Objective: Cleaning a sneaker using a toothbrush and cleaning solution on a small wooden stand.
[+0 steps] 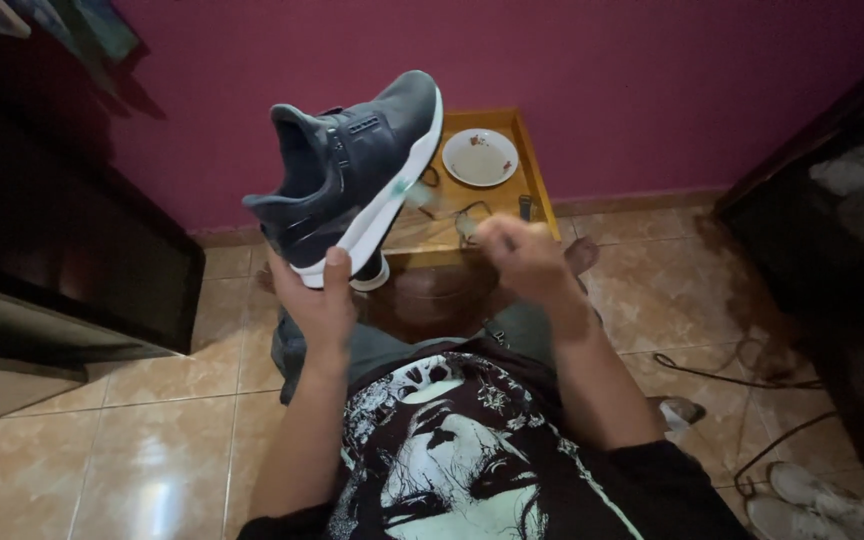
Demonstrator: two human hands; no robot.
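My left hand (318,300) grips the heel of a dark grey sneaker (352,160) with a white sole, holding it up in the air with the toe pointing away and up. My right hand (522,258) is blurred, raised to the right of the shoe with fingers loosely curled; whether it holds anything small is unclear. Behind the shoe stands a small yellow wooden table (532,165) carrying a white plate (480,157) and some small items.
A dark cabinet (72,240) lines the left side and dark furniture (832,230) the right. Cables (742,375) trail over the tiled floor on the right. White shoes (817,500) lie at the bottom right. A magenta wall rises behind the table.
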